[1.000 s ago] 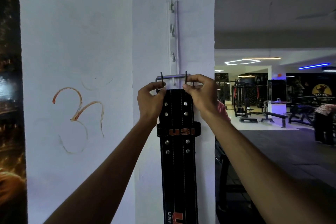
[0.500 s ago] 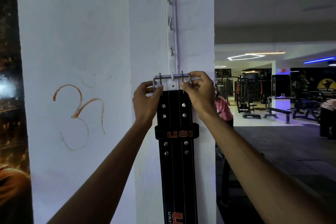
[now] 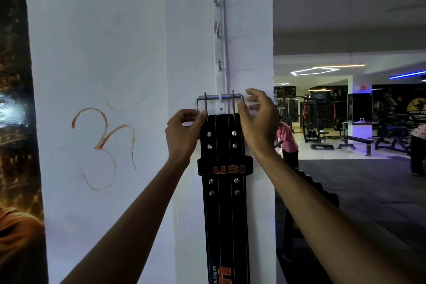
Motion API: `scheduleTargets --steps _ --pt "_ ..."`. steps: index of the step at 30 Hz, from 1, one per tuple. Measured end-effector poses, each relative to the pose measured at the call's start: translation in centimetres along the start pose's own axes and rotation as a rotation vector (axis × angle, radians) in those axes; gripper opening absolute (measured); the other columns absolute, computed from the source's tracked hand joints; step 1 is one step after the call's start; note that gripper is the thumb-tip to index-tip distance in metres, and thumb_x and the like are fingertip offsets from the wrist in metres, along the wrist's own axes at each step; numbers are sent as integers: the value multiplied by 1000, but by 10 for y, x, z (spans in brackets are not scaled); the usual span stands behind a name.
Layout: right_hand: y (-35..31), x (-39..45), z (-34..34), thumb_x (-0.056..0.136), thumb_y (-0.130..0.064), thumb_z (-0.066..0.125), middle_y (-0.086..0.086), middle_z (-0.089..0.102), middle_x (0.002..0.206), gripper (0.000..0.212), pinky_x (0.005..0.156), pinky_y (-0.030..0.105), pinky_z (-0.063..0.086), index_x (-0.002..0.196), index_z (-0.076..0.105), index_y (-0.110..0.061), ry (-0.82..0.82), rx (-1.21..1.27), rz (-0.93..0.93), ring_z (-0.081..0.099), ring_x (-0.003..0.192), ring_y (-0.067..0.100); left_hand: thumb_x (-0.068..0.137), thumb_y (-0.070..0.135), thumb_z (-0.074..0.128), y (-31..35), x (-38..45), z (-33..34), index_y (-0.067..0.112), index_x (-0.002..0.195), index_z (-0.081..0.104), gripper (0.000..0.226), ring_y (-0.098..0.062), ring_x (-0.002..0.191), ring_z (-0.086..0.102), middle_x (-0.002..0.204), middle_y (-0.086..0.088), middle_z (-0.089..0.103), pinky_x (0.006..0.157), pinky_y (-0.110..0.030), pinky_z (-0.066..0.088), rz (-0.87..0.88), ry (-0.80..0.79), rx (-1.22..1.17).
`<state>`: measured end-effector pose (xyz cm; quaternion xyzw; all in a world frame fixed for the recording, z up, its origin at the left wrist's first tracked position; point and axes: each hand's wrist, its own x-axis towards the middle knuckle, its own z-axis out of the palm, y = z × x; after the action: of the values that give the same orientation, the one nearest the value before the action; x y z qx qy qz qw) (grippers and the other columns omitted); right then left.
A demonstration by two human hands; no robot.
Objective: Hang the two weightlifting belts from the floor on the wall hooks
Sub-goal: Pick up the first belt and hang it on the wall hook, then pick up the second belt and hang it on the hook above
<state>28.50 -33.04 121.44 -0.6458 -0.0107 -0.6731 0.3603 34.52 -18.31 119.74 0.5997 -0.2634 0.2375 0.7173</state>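
Forearms: two bare arms reach up from the near edge toward the pillar.
Left hand (image 3: 184, 132): fingers curled, pinching the left side of the belt's top edge just under the buckle.
Right hand (image 3: 257, 117): fingers spread and loose, beside the buckle's right end; no firm grip shows.
Belt (image 3: 224, 203): black, orange "USI" on its loop, hanging straight down the pillar's face.
Buckle (image 3: 220, 99): metal frame hooked over the lowest white hook (image 3: 220, 96).
Hook rail (image 3: 219, 37): vertical white strip above, three bare hooks.
Pillar (image 3: 184, 30): white, orange scrawl to the left.
Far right: dim gym floor with machines.
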Motion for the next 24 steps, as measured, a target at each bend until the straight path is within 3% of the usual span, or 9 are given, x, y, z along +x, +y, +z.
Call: scheduleTargets --steps 4,9,12,16,24 --pt "-11 -33 -9 88 -10 61 5 62 112 23 78 22 50 110 66 -14 47 -131 -341 56 104 18 88 37 74 -11 -14 -11 18 105 72 25 -15 78 75 96 4 74 78 -48 65 16 66 8" --pt "-2 -127 -12 86 -3 63 10 66 106 19 87 28 49 102 71 -5 -227 -131 -502 58 104 22 90 35 66 -51 -54 -44 26 94 72 11 -16 87 75 93 10 75 82 -51 62 40 132 183" --pt "13 -198 -12 86 -4 61 8 67 104 19 87 34 49 101 71 -7 -423 -92 -436 60 102 23 91 30 64 -93 -96 -77 21 92 72 12 -16 84 74 90 8 75 81 -49 62 -29 132 311" --pt "32 -311 -24 84 -3 61 4 68 99 20 85 31 49 100 72 -11 -652 -45 -227 61 99 21 92 19 67 -159 -191 -142 16 90 72 6 -19 79 72 88 4 75 77 -40 60 -212 111 527" --pt "-2 -557 -66 82 -7 57 2 68 99 23 79 38 50 101 69 -15 -1200 -28 181 62 92 24 89 13 73 -212 -448 -328 10 92 76 5 -14 75 68 84 -1 74 63 -20 46 -819 4 898"
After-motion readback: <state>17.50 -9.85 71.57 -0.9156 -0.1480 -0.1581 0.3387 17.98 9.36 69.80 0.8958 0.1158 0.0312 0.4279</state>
